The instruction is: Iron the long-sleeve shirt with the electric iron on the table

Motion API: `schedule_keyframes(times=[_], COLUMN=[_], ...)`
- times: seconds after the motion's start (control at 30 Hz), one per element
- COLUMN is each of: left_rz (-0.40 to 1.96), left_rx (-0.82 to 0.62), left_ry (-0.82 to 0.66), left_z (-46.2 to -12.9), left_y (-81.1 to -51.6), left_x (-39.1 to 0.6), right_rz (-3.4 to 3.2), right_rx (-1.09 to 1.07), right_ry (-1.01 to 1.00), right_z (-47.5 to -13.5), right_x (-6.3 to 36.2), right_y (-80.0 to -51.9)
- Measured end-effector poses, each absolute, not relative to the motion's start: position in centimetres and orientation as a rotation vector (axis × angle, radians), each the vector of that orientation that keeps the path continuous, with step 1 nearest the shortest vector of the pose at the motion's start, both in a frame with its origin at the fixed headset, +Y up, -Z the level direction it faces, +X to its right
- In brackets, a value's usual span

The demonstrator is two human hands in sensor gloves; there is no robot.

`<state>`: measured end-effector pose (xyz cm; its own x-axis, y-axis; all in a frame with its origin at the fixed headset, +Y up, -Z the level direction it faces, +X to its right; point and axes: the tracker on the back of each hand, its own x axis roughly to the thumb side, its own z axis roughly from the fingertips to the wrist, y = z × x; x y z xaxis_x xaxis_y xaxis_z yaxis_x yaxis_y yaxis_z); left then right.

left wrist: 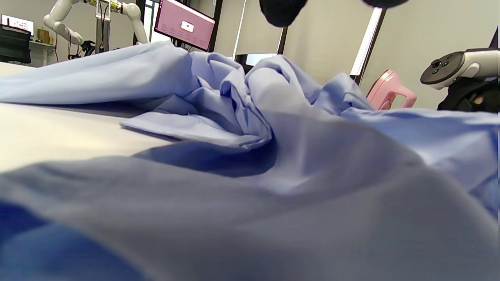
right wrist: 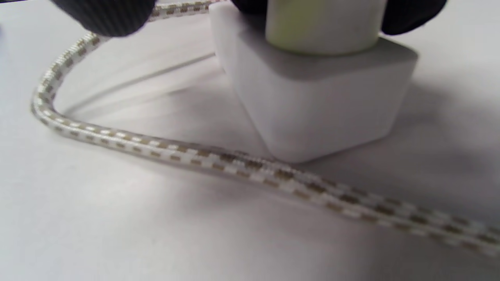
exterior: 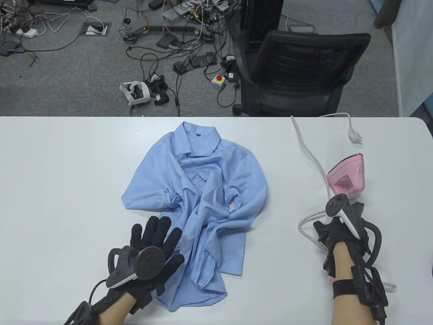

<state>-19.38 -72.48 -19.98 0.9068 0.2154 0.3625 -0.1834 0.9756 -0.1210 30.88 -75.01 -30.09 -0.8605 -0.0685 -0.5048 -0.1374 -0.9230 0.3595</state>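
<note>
the light-blue long-sleeve shirt [exterior: 199, 189] is seen crumpled in the worktop [exterior: 50, 169] centre, collar at the far end, hem toward the person, so its long axis runs far-to-near w/ a slight lean to the right at the hem. the left hand [exterior: 154, 250] is laid w/ fingers straight and spread, nothing gripped, fingertips at the near-left edge of the cloth; the shirt lies just ahead and to the right of it, so this is judged the nearer hand for spreading. the pink iron [exterior: 348, 174] is stood well apart on the right, w/ the right hand [exterior: 338, 237] just on its near side. in the right wrist view gloved fingers [right wrist: 105, 15] are seen touching a white block [right wrist: 316, 97] beside a braided cord [right wrist: 195, 154]; whether it is actually gripped cannot be told. flattening prob. has to come before ironing.
</note>
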Motion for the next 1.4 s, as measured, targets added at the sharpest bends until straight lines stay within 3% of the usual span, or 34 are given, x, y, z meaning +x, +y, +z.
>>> schedule_keyframes(times=[0.4, 0.5, 0.57, 0.6, 0.73, 0.87, 1.07, 1.23, 1.33, 1.4], left_rz=[0.236, 0.225, 0.240, 0.248, 0.264, 0.240, 0.244, 0.233, 0.239, 0.236], left_rx=[-0.048, -0.009, 0.005, 0.004, -0.010, -0.019, -0.017, -0.042, -0.052, -0.051], left_ry=[-0.402, -0.412, -0.406, -0.404, -0.428, -0.447, -0.420, -0.408, -0.403, -0.401], left_z=[-19.6, -19.2, -19.3, -19.3, -19.3, -19.2, -19.4, -19.8, -19.9, -20.0], left_y=[-71.7, -71.2, -71.0, -71.0, -71.5, -71.7, -71.6, -72.0, -72.2, -72.1], left_x=[-19.0, -19.2, -19.3, -19.3, -18.8, -18.5, -19.0, -19.2, -19.3, -19.4], right_rz=[2.932, 2.906, 2.905, 2.911, 2.944, 3.011, 3.063, 3.172, 3.173, 3.212], right_rx=[-0.850, -0.727, -0.545, -0.450, -0.013, 0.183, 0.206, 0.100, 0.070, 0.069], right_ry=[0.581, 0.282, -0.015, -0.051, 0.031, 0.133, 0.429, 0.505, 0.704, 0.604], right_z=[-29.5, -28.7, -27.6, -27.1, -24.8, -23.8, -25.0, -26.8, -27.4, -27.3], right_x=[31.1, 30.1, 27.6, 26.3, 18.8, 13.2, 8.5, 6.7, 6.5, 6.4], right_y=[-74.8, -72.6, -70.2, -69.5, -68.2, -69.7, -74.1, -76.4, -77.7, -77.4])
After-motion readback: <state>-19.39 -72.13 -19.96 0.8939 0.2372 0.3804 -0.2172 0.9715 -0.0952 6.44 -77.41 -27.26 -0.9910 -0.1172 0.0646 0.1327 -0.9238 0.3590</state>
